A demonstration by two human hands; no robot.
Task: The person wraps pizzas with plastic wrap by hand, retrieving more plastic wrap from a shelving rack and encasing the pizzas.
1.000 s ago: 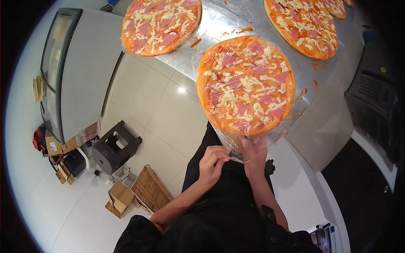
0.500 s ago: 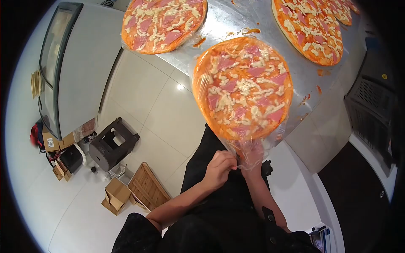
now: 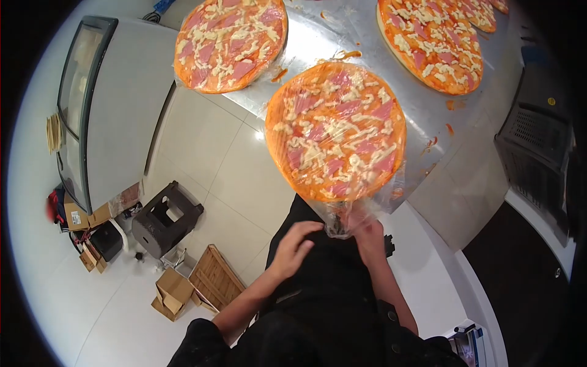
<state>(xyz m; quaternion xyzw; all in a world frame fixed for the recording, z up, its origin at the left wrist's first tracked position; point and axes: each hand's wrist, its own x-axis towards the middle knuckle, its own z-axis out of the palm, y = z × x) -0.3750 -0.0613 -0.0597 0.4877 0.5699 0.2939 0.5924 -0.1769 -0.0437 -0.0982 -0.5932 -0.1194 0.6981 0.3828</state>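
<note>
A pizza with ham pieces and white cheese (image 3: 336, 131) lies inside a clear plastic bag (image 3: 338, 225) at the near edge of the metal table (image 3: 422, 131). The bag's loose end hangs toward me over the edge. My right hand (image 3: 368, 237) grips that end from the right; its fingertips are blurred and partly covered by the film. To the left of the bag, my left hand (image 3: 293, 249) has its fingers apart and holds nothing. Its fingertips are close to the bag's end.
Another wrapped pizza (image 3: 231, 43) sits at the table's left corner, overhanging slightly. Several uncovered pizzas (image 3: 433, 43) lie at the right. Sauce smears mark the metal. A dark stool (image 3: 166, 220), cardboard box (image 3: 172, 290) and wooden crate (image 3: 215, 275) stand on the floor beside a white freezer (image 3: 131, 92).
My left hand has let go of the bag's end and moved left, its fingers spreading. My right hand has drawn partly out from under the film. The view has shifted slightly.
</note>
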